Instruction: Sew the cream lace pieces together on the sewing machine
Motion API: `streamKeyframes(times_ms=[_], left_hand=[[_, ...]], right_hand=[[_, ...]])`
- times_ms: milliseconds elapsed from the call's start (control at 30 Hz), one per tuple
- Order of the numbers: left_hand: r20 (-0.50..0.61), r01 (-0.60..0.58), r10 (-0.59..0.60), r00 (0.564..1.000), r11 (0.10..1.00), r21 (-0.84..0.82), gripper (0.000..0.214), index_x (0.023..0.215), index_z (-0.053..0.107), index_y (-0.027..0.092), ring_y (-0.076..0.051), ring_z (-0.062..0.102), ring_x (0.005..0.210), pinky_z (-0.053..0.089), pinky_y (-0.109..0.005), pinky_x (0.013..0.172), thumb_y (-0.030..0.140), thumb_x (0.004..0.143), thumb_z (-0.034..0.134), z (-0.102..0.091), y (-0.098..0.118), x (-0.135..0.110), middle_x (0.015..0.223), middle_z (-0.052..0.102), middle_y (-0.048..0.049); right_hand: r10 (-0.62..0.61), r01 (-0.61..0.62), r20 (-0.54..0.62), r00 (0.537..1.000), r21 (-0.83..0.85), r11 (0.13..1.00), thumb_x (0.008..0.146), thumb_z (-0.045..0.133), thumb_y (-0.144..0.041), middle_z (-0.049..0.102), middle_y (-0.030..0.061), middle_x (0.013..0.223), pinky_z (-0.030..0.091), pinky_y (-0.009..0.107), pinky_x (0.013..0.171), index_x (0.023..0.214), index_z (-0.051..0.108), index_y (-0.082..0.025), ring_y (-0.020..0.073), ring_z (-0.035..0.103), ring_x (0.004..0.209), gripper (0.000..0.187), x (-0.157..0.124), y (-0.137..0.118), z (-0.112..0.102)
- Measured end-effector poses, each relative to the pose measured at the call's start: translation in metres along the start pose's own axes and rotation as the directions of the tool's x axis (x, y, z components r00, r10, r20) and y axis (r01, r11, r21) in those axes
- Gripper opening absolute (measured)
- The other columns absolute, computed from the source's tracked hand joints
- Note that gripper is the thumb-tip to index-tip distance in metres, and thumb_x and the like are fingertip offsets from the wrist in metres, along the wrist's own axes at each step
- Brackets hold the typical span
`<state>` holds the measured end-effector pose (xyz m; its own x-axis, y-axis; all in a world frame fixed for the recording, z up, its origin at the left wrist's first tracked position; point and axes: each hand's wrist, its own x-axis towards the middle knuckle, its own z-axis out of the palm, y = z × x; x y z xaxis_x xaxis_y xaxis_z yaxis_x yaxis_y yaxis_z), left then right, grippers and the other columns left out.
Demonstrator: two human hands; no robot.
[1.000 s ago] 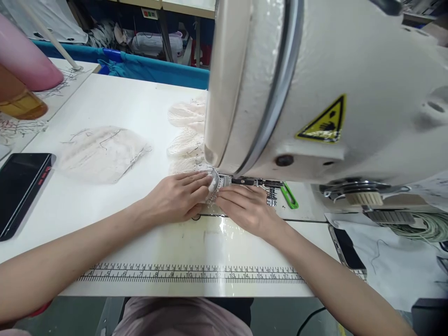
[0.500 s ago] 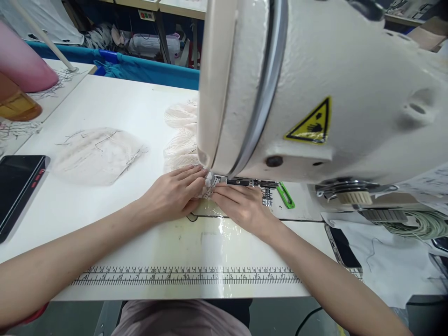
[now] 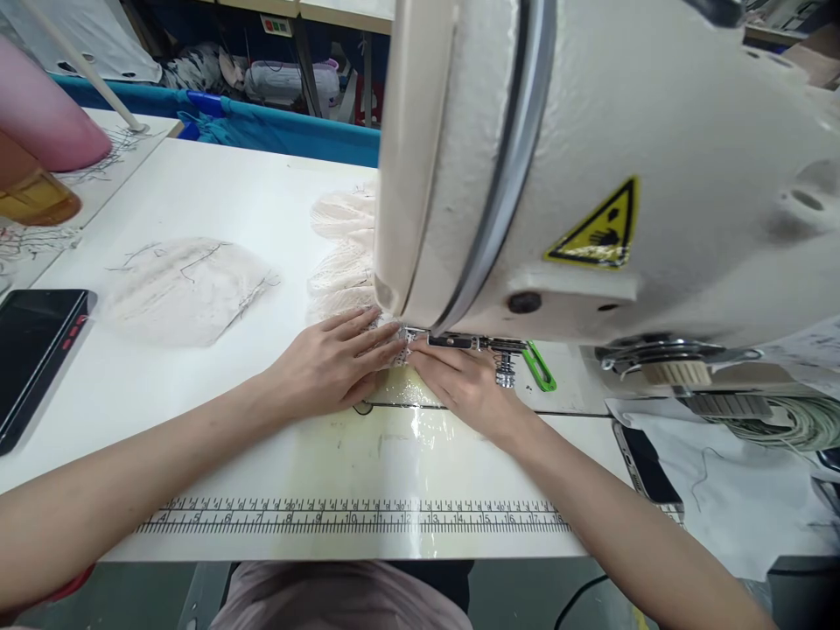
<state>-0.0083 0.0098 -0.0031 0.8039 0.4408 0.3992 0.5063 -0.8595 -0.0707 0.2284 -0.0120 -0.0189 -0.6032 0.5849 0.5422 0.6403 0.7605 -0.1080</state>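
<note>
At the sewing machine (image 3: 472,219), my left hand (image 3: 334,363) lies on pale, gathered lace fabric (image 3: 342,271), its fingers stretched towards the needle area. My right hand (image 3: 465,385) is to the right of it, fingers pressed together at the edge of the lace strip under the presser foot. The needle and some right fingertips are hidden by the machine head and metal parts. Between the two hands shows a small white bit of lace. Both hands rest low on the machine bed.
A flat sheer fabric piece (image 3: 190,293) with loose threads lies left, near a black device (image 3: 39,359). Thread cones (image 3: 52,114) stand at the upper left. A green thread snipper (image 3: 539,366), a phone (image 3: 647,464) and a ruler strip (image 3: 354,516) are also there.
My left hand's fingers have slid slightly right over the lace, towards the needle area. The view has shifted a little; my right hand stays beside the presser foot.
</note>
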Motion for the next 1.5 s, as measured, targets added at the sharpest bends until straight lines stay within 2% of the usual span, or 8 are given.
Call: streamKeyframes(times_ms=[600, 767, 900, 1000, 1100, 1200, 1333, 1500], left_hand=[[-0.004, -0.008, 0.008, 1.0, 1.0, 0.025, 0.036, 0.126, 0.061, 0.018, -0.028, 0.059, 0.121, 0.05, -0.044, 0.102, 0.024, 0.092, 0.049, 0.004, -0.001, -0.001, 0.126, 0.065, -0.0096], [0.029, 0.016, -0.016, 0.999, 1.0, 0.019, 0.037, 0.128, 0.06, 0.019, -0.028, 0.06, 0.118, 0.048, -0.044, 0.102, 0.025, 0.093, 0.048, 0.004, 0.0, 0.0, 0.122, 0.067, -0.0088], [0.039, 0.035, -0.035, 0.999, 0.999, 0.009, 0.037, 0.127, 0.061, 0.019, -0.028, 0.06, 0.119, 0.047, -0.045, 0.103, 0.025, 0.093, 0.049, 0.005, -0.001, 0.0, 0.12, 0.068, -0.0094], [-0.01, 0.026, -0.026, 1.0, 0.999, 0.044, 0.033, 0.122, 0.063, 0.019, -0.027, 0.06, 0.118, 0.047, -0.043, 0.102, 0.026, 0.093, 0.05, 0.004, 0.0, 0.001, 0.121, 0.068, -0.0083], [-0.089, -0.05, 0.063, 0.994, 0.99, 0.133, 0.025, 0.112, 0.067, 0.016, -0.021, 0.064, 0.111, 0.05, -0.035, 0.098, 0.018, 0.095, 0.049, 0.001, 0.004, 0.002, 0.121, 0.068, -0.0052], [-0.085, -0.13, 0.146, 0.986, 0.977, 0.168, 0.03, 0.112, 0.066, 0.011, -0.018, 0.066, 0.108, 0.052, -0.029, 0.095, 0.007, 0.095, 0.042, 0.0, 0.009, 0.001, 0.12, 0.069, -0.0061], [-0.025, -0.056, 0.06, 0.998, 0.99, 0.13, 0.031, 0.12, 0.061, 0.006, -0.023, 0.063, 0.115, 0.054, -0.033, 0.095, 0.013, 0.097, 0.041, 0.003, 0.01, 0.0, 0.125, 0.065, -0.0127], [-0.052, -0.022, 0.026, 0.998, 0.996, 0.084, 0.03, 0.116, 0.064, 0.01, -0.024, 0.063, 0.116, 0.053, -0.037, 0.098, 0.02, 0.099, 0.041, 0.005, 0.007, 0.003, 0.122, 0.067, -0.0099]], right_hand=[[0.15, -0.149, -0.006, 0.989, 0.103, 0.983, 0.093, 0.057, -0.019, 0.073, -0.0019, 0.088, 0.049, 0.02, 0.067, 0.1, 0.07, -0.024, 0.0072, 0.063, 0.066, 0.016, 0.002, 0.01, 0.004], [0.217, -0.221, 0.056, 0.975, 0.071, 0.973, 0.096, 0.053, -0.025, 0.071, -0.0032, 0.071, 0.05, 0.024, 0.068, 0.103, 0.071, -0.025, 0.0093, 0.061, 0.06, 0.02, -0.003, 0.013, 0.008], [0.254, -0.255, 0.053, 0.966, 0.022, 0.967, 0.095, 0.052, -0.03, 0.074, -0.0004, 0.081, 0.052, 0.029, 0.075, 0.108, 0.071, -0.026, 0.013, 0.065, 0.069, 0.023, -0.011, 0.016, 0.014], [0.261, -0.261, 0.04, 0.964, -0.014, 0.965, 0.096, 0.052, -0.029, 0.074, -0.0014, 0.081, 0.051, 0.027, 0.067, 0.112, 0.069, -0.029, 0.0115, 0.063, 0.062, 0.024, -0.013, 0.017, 0.016], [0.248, -0.245, 0.07, 0.966, -0.045, 0.969, 0.097, 0.05, -0.028, 0.073, -0.0021, 0.077, 0.049, 0.025, 0.062, 0.11, 0.07, -0.029, 0.0103, 0.061, 0.058, 0.024, -0.009, 0.015, 0.013], [0.222, -0.219, 0.124, 0.967, -0.039, 0.975, 0.098, 0.049, -0.028, 0.074, -0.0007, 0.088, 0.05, 0.025, 0.067, 0.113, 0.069, -0.028, 0.0114, 0.065, 0.07, 0.025, -0.004, 0.011, 0.007], [0.204, -0.202, 0.147, 0.968, -0.029, 0.979, 0.096, 0.054, -0.029, 0.073, 0.0034, 0.104, 0.052, 0.028, 0.076, 0.12, 0.065, -0.026, 0.0151, 0.068, 0.086, 0.027, -0.006, 0.004, 0.002], [0.254, -0.251, 0.167, 0.953, -0.039, 0.967, 0.097, 0.053, -0.035, 0.073, 0.0041, 0.102, 0.051, 0.029, 0.072, 0.122, 0.065, -0.026, 0.0151, 0.068, 0.08, 0.03, -0.013, -0.002, 0.005]])
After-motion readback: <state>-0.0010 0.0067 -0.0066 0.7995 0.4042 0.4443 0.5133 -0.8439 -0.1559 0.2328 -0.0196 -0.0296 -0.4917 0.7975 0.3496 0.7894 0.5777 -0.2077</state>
